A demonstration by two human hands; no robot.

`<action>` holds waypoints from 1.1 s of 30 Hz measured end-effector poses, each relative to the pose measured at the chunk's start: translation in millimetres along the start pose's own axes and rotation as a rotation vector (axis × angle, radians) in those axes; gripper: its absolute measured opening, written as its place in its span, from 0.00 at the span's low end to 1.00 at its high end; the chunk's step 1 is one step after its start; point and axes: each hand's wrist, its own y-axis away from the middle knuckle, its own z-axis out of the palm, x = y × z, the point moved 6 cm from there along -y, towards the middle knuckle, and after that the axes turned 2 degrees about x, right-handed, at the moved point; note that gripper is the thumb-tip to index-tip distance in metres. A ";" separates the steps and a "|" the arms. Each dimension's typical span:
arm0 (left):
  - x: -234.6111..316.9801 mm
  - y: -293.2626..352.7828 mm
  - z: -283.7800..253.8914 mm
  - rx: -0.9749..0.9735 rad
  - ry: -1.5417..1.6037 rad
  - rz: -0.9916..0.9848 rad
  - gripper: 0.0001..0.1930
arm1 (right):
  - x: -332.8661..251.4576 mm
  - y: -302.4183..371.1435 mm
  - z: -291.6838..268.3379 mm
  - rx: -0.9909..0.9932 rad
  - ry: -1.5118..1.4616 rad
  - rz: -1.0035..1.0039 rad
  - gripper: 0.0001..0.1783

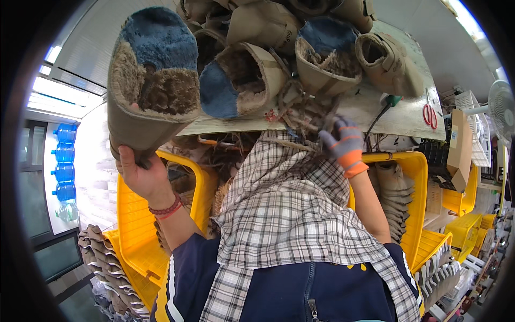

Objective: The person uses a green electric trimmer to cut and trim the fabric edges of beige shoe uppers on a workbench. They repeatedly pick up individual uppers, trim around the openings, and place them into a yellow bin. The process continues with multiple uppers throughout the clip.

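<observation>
A tan boot (131, 126) with brown fleece lining and a blue fluffy flap is held up at the left. My bare left hand (144, 174), a red bead bracelet on its wrist, grips it from below, with a fingertip showing at the fleece rim. My right hand (343, 144), in a grey and orange work glove, is at the table's near edge beside a heap of brownish trimming scraps (300, 114). Its fingers are partly blurred, and whether they hold a scrap is unclear. Another boot with a blue flap (221, 94) lies beside the held one.
More boots (263, 24) are piled across the table (399, 121). Red-handled scissors (429, 114) and a green-handled tool (394, 100) with a black cord lie to the right. Yellow crates (134, 214) flank my lap; stacked tan pieces (394, 198) fill the right one. Scraps lie over my plaid apron's top.
</observation>
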 end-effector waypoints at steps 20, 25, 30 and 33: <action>1.0 4.7 -23.5 0.067 0.038 -0.032 0.15 | -62.4 -81.3 -52.9 0.572 -0.158 0.050 0.24; -0.8 1.0 -24.1 0.104 0.057 -0.040 0.14 | -26.3 -155.2 -32.9 -0.078 0.060 0.379 0.38; -0.1 -3.2 -24.1 0.085 0.050 -0.037 0.15 | -10.5 -173.5 -18.9 -0.223 -0.133 0.248 0.21; 1.4 -3.2 -26.8 0.075 0.051 -0.037 0.15 | -20.8 -153.1 -38.4 -0.079 -0.957 0.226 0.10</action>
